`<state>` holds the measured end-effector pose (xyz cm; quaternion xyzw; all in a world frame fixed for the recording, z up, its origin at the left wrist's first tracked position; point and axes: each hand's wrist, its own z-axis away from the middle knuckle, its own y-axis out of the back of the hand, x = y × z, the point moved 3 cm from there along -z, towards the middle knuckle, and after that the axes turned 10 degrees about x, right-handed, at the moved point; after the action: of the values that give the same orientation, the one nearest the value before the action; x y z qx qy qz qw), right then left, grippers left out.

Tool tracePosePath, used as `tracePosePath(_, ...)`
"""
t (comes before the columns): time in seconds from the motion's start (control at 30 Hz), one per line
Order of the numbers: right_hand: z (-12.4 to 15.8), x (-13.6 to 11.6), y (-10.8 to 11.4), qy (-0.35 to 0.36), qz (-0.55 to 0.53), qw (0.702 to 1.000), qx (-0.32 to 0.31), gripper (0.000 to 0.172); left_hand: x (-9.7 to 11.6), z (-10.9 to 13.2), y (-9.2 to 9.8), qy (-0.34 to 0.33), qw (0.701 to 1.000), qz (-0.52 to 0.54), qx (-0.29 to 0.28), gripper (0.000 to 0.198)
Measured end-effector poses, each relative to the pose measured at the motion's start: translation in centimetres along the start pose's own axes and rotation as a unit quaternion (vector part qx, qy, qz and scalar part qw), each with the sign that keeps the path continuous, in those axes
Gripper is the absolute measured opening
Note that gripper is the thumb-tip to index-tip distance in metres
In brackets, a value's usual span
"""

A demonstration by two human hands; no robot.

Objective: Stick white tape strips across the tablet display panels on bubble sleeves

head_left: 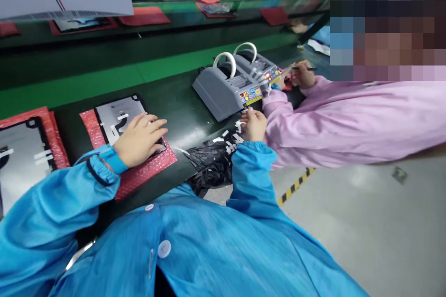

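My left hand (141, 140) lies with fingers stretched out over a flat silver panel with a black frame (113, 118). White tape strips are stuck on that panel, and pink bubble wrap (148, 174) lies under it. My right hand (255, 125) is at the front of a grey tape dispenser (223, 95) with coloured buttons. Its thumb and fingers are pinched together; what is between them is too small to make out. Just left of it, white tape scraps (232, 141) cling to a black plastic bag (211, 160) at the bench edge.
A second tape dispenser (259, 65) stands behind the first. Close on my right sits a co-worker in a pink sleeve (334, 116), hands near it. Another panel (22, 158) on red bubble wrap is at left. Red pouches (144, 16) lie on the far conveyor.
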<state>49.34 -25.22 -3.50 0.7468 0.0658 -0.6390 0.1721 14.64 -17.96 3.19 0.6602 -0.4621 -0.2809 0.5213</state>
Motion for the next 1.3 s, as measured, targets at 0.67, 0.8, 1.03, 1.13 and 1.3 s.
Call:
tracePosePath(0.67,-0.3,-0.5,0.1,-0.071,-0.149,0.983,0.077,0.039,-0.6,-0.1,-3.7,0.079,0.991,0.095,0.044,0.031)
tracePosePath(0.8,-0.6,0.0,-0.1,-0.019,-0.127,0.988,0.09,0.044,-1.0,-0.3,-4.1,0.079,0.991,0.102,0.044,0.03)
tracePosePath(1.03,5.2,-4.7,1.3,0.164,-0.061,0.983,0.052,0.044,-0.3,-1.6,-3.5,0.089,0.976,0.187,0.064,0.028)
tracePosePath(1.13,9.6,-6.9,-0.8,0.131,-0.081,0.976,-0.153,0.044,0.4,-2.4,-2.5,0.131,0.955,0.25,0.087,0.029)
tracePosePath(1.3,15.1,-8.3,-6.5,0.053,-0.096,0.913,-0.394,0.046,0.0,-2.1,-1.7,0.185,0.93,0.3,0.106,0.018)
